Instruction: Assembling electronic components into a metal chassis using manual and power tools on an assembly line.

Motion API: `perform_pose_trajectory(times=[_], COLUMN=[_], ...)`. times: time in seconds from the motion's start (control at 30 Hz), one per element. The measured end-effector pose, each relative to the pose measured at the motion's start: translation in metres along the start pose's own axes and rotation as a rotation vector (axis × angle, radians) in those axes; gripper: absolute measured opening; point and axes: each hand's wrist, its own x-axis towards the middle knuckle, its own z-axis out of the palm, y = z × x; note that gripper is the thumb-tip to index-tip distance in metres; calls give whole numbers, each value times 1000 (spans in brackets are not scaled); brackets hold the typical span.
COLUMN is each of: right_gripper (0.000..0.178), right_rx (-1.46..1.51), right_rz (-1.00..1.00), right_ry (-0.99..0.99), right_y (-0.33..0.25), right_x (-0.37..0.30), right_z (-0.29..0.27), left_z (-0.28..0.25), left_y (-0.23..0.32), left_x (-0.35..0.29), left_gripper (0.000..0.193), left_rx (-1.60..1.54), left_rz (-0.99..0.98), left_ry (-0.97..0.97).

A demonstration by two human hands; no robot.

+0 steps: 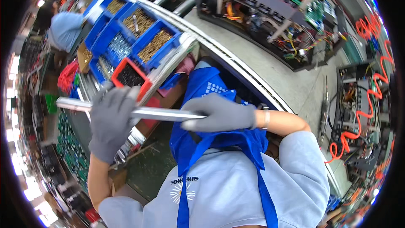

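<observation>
Both gloved hands are on a long metal bar [126, 110] held roughly level in front of the chest, just near of the bins. Left hand [110, 120] is wrapped around it left of its middle, fingers closed over the top. Right hand [219, 113] clamps the right end, fingertips pinching it. Hands are apart, one on each stretch of the bar.

Progress, as a judgement: the bar is in the air, not seated on anything, so it reads as mid-carry or mid-check. It isn't fitted to the open chassis [278, 17] far right, which has boards and loose wiring exposed, so that unit looks unfinished. Can't tell whether the bar belongs there.

Containers:
- Blue bins [139, 29] on a tilted rack, far left. Several hold brass-coloured screws, one holds silvery ones.
- Red bin [130, 76], nearest the left hand, holds small dark fasteners; exact type too small to tell.
- All bins look well stocked.

Orange coiled hose [363, 114] hangs at right over another wired unit. Another person in light blue [63, 29] works far left.
</observation>
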Motion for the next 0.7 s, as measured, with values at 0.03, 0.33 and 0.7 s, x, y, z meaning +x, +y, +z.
perform_pose_trajectory(times=[0.03,0.33,0.7], right_gripper=[42,33,34], right_rx=[-45,-981,-1225], right_rz=[-105,168,362], right_ry=[251,866,891], right_y=[3,43,78], right_x=[-25,-195,-210], right_z=[-11,-79,-101], left_z=[8,127,209], left_y=[7,137,180], left_x=[25,241,307], left_gripper=[57,33,37], left_rx=[-108,-500,-501], left_rz=[112,654,824], left_ry=[23,46,231])
